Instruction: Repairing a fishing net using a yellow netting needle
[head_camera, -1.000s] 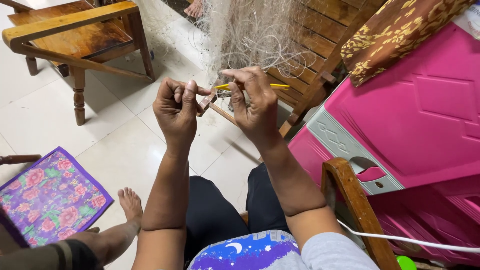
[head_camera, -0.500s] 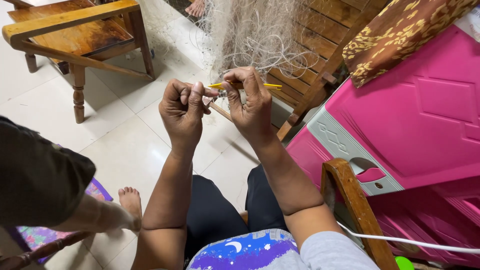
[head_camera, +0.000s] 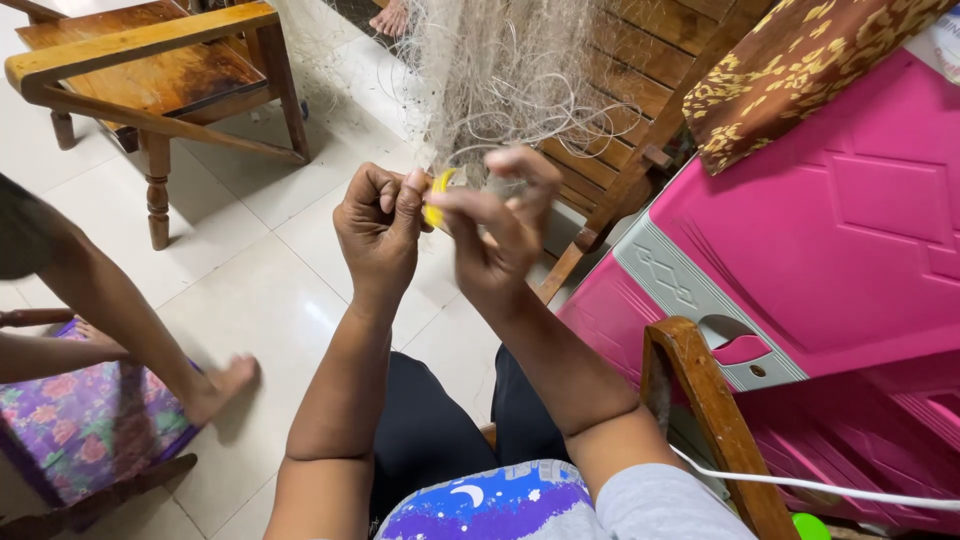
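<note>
Below the net (head_camera: 500, 70), hands (head_camera: 440, 215) pinch yellow needle (head_camera: 436, 195).

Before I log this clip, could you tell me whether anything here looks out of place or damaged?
Nothing looks damaged. The pale net hangs in a loose tangle above both hands, the left hand and right hand pinching a yellow tool at its lower edge. Another person's bare foot rests on the tiled floor nearby.

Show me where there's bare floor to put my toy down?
Bare tiles lie between the wooden chair and the left hand. It's crowded where another person's foot stands by the floral cushion, and right, by the pink cabinet.
</note>
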